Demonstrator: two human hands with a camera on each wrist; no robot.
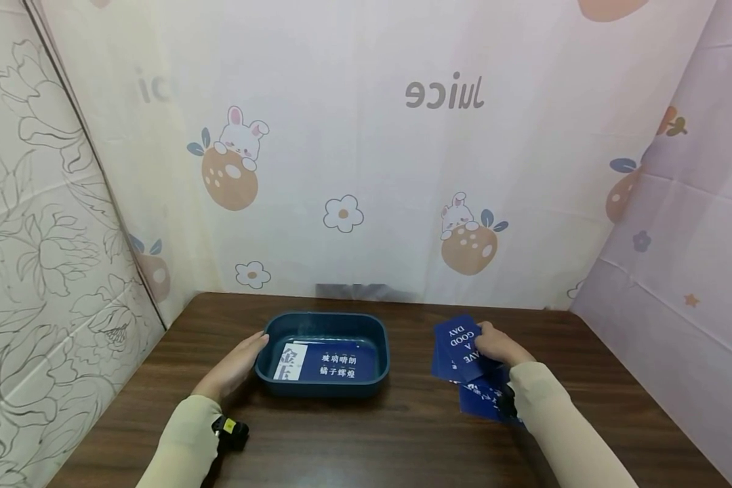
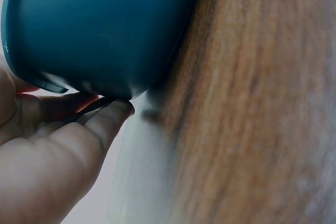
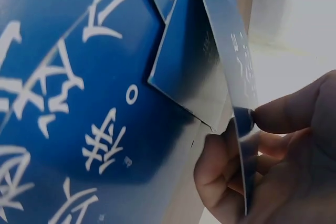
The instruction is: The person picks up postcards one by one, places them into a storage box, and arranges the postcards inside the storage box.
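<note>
Right hand [image 1: 501, 344]: closed in a pinch on a blue card [image 1: 462, 344]! Best peeled up gently, without dragging the cards beneath [image 1: 478, 403].

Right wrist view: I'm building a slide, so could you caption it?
Right hand pinching a blue printed card beside overlapping blue cards with white characters.

A teal, rounded rectangular tub [image 1: 322, 390] stands upright, a blue, white-ended rectangular card [image 1: 335, 362] inside. Rightward, the right grip [image 1: 503, 344] pinches a tilted blue rectangular card lettered "GOOD DAY" [image 1: 461, 349] above overlapping blue printed cards [image 1: 477, 404].
</note>
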